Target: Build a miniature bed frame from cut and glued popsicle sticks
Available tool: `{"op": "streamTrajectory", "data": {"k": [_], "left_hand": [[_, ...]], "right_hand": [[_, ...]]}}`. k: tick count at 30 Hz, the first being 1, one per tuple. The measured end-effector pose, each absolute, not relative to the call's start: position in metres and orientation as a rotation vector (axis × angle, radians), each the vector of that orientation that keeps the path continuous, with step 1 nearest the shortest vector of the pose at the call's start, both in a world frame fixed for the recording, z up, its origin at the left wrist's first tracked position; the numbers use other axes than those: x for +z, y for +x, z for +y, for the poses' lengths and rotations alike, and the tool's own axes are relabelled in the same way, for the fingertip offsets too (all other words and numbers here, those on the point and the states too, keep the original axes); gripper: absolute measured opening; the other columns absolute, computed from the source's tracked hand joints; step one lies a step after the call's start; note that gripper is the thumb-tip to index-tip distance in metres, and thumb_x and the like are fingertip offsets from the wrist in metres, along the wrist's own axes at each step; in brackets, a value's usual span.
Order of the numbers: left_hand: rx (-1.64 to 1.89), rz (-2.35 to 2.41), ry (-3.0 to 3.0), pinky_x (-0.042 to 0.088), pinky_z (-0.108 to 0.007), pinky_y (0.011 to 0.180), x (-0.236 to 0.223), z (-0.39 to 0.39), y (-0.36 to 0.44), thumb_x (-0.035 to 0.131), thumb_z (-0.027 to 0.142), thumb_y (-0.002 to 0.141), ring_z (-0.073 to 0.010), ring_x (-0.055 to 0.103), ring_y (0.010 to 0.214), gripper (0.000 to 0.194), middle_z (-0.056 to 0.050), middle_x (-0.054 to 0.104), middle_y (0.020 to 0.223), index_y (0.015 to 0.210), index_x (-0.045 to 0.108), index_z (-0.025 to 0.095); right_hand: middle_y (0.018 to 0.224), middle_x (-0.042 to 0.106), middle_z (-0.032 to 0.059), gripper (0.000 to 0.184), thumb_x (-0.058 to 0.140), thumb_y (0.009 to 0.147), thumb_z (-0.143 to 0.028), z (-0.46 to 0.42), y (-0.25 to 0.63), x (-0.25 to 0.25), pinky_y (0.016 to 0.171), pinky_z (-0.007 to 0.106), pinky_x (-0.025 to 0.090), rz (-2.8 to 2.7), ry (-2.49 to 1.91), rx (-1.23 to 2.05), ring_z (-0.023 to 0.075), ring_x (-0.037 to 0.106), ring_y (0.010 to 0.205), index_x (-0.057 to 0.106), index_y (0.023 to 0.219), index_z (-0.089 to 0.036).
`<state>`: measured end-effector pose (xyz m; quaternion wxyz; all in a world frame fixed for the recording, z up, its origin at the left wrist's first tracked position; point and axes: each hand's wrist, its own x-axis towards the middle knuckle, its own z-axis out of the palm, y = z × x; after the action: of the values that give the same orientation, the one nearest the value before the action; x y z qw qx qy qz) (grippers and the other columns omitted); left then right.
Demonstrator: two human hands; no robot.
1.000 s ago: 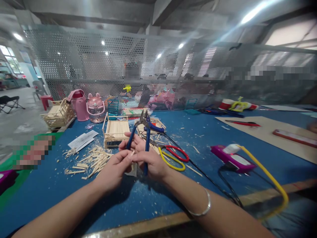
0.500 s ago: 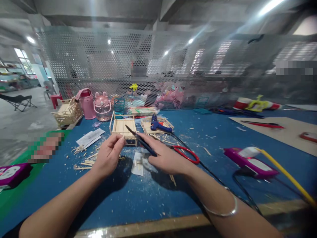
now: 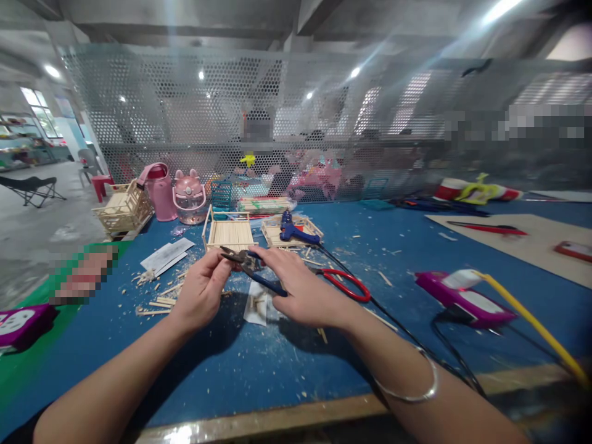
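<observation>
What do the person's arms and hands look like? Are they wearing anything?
The left hand and right hand are bare, with no gloves. A thin, shiny silver bangle circles the right forearm. A bit of dark sleeve shows on the left arm.

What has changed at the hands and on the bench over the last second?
The right hand has turned, swinging the pliers from pointing up and away to pointing left, at the left hand's fingertips. The hands, then touching, are now apart. The right hand keeps the pliers. The glue gun, scissors and stick frame stayed put.
</observation>
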<state>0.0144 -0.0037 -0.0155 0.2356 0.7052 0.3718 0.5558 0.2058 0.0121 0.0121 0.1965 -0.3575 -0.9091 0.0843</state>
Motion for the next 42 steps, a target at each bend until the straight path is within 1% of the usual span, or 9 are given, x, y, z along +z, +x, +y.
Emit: {"op": "streamTrajectory", "data": {"k": [10, 16, 21, 24, 29, 34, 36, 39, 42], "left_hand": [[1.501, 0.984, 2.028, 0.043, -0.025, 0.069, -0.015, -0.004, 0.015, 0.039, 0.029, 0.090, -0.0137, 0.054, 0.073, 0.022, -0.001, 0.059, 0.075, 0.087, 0.059, 0.018], [1.487, 1.022, 2.046, 0.043, -0.026, 0.068, -0.014, -0.006, 0.015, 0.039, 0.029, 0.090, -0.0140, 0.055, 0.072, 0.023, -0.001, 0.058, 0.072, 0.083, 0.058, 0.018], [1.480, 1.075, 2.042, 0.042, -0.026, 0.066, -0.017, -0.005, 0.014, 0.040, 0.028, 0.089, -0.0138, 0.054, 0.071, 0.023, -0.001, 0.060, 0.074, 0.078, 0.056, 0.018], [1.469, 1.090, 1.998, 0.042, -0.026, 0.065, -0.019, -0.004, 0.014, 0.041, 0.029, 0.089, -0.0141, 0.054, 0.070, 0.023, -0.002, 0.060, 0.074, 0.079, 0.057, 0.017], [1.496, 1.050, 1.938, 0.043, -0.027, 0.067, -0.019, -0.003, 0.015, 0.041, 0.030, 0.089, -0.0143, 0.055, 0.072, 0.023, -0.003, 0.061, 0.076, 0.083, 0.059, 0.017], [1.521, 1.023, 1.926, 0.045, -0.028, 0.070, -0.017, -0.001, 0.012, 0.045, 0.031, 0.088, -0.0153, 0.057, 0.077, 0.024, -0.006, 0.063, 0.093, 0.105, 0.056, 0.018], [1.510, 1.098, 2.004, 0.044, -0.028, 0.067, -0.014, -0.002, 0.011, 0.044, 0.030, 0.088, -0.0149, 0.056, 0.072, 0.022, -0.005, 0.063, 0.084, 0.098, 0.059, 0.018], [1.467, 1.192, 2.152, 0.042, -0.025, 0.061, -0.008, -0.007, 0.011, 0.040, 0.028, 0.089, -0.0137, 0.054, 0.063, 0.027, -0.001, 0.059, 0.066, 0.074, 0.059, 0.017], [1.438, 1.237, 2.166, 0.040, -0.024, 0.058, -0.006, -0.010, 0.012, 0.039, 0.027, 0.090, -0.0126, 0.054, 0.059, 0.029, -0.001, 0.058, 0.063, 0.068, 0.056, 0.017]], "right_hand": [[0.116, 0.053, 0.0145, 0.074, 0.049, 0.062, -0.013, 0.010, 0.205, 0.015, 0.095, 0.049, 0.033, -2.528, -0.966, 0.270, 0.0285, 0.045, 0.107, 0.034, 0.134, -0.014], [0.113, 0.057, 0.0142, 0.072, 0.049, 0.058, -0.011, 0.015, 0.205, 0.008, 0.083, 0.041, 0.044, -2.431, -0.942, 0.315, 0.0254, 0.053, 0.096, 0.042, 0.129, -0.012], [0.118, 0.059, 0.0126, 0.068, 0.049, 0.056, -0.012, 0.023, 0.206, -0.004, 0.085, 0.041, 0.045, -2.377, -0.918, 0.174, 0.0265, 0.056, 0.101, 0.049, 0.124, -0.014], [0.111, 0.062, 0.0142, 0.065, 0.049, 0.056, -0.015, 0.026, 0.206, -0.008, 0.082, 0.040, 0.047, -2.350, -0.925, 0.021, 0.0276, 0.058, 0.098, 0.052, 0.121, -0.011], [0.097, 0.065, 0.0145, 0.065, 0.047, 0.056, -0.017, 0.024, 0.203, -0.009, 0.076, 0.041, 0.048, -2.292, -0.945, -0.146, 0.0281, 0.059, 0.090, 0.053, 0.120, -0.008], [0.109, 0.063, 0.0132, 0.064, 0.048, 0.057, -0.017, 0.020, 0.199, -0.006, 0.080, 0.039, 0.046, -2.290, -0.962, 0.079, 0.0258, 0.059, 0.092, 0.052, 0.121, -0.011], [0.109, 0.063, 0.0108, 0.064, 0.049, 0.057, -0.015, 0.019, 0.198, -0.006, 0.078, 0.038, 0.046, -2.286, -0.962, 0.191, 0.0242, 0.059, 0.090, 0.052, 0.121, -0.015], [0.098, 0.066, 0.0066, 0.060, 0.049, 0.059, -0.013, 0.018, 0.197, -0.005, 0.075, 0.035, 0.045, -2.307, -0.927, 0.338, 0.0218, 0.059, 0.084, 0.054, 0.119, -0.020], [0.087, 0.066, 0.0034, 0.060, 0.047, 0.060, -0.010, 0.018, 0.196, -0.004, 0.073, 0.034, 0.045, -2.327, -0.894, 0.444, 0.0204, 0.059, 0.080, 0.054, 0.119, -0.021]]}}
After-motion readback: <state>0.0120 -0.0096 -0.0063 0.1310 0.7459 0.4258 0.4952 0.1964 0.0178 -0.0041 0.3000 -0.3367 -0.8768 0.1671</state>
